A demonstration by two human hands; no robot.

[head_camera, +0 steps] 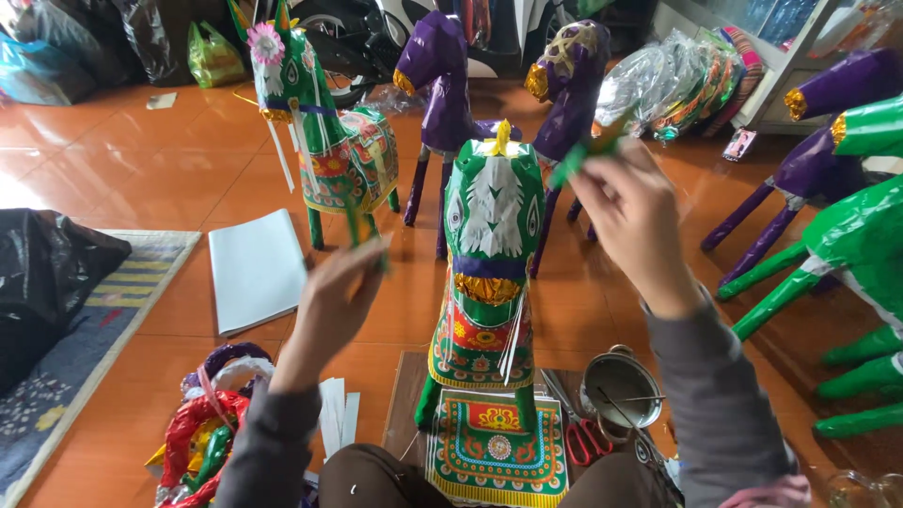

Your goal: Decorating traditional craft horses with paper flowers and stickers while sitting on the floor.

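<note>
You sat on the orange floor [141, 179] with a green paper horse [491, 273] standing directly in front of you, its head facing you, so both hands could reach it from either side. Your right hand [632, 214] was raised beside the right of the horse's head, fingers pinched shut on a green strip [585, 155] that ran up from the fingertips; holding it high kept the strip free of the horse. Your left hand [337, 299] was lifted to the left of the horse and was blurred; it appeared to be closed on another narrow green piece [357, 221], though you could not tell the grip for certain. The horse stood upright on a small board [406, 395], its front draped with a patterned cloth-like panel [494, 442] that lay toward your lap. A metal pot [621, 388] with a stick in it stood just right of the board, and red-handled scissors [585, 440] lay beside it, both within reach of the right hand. A stack of white sheets [256, 268] lay flat on the floor to the left. A heap of coloured foil scraps [205, 428] sat near your left elbow. Finished horses stood behind: a decorated green one [329, 132] and two purple ones [442, 85], well apart from the work.
</note>
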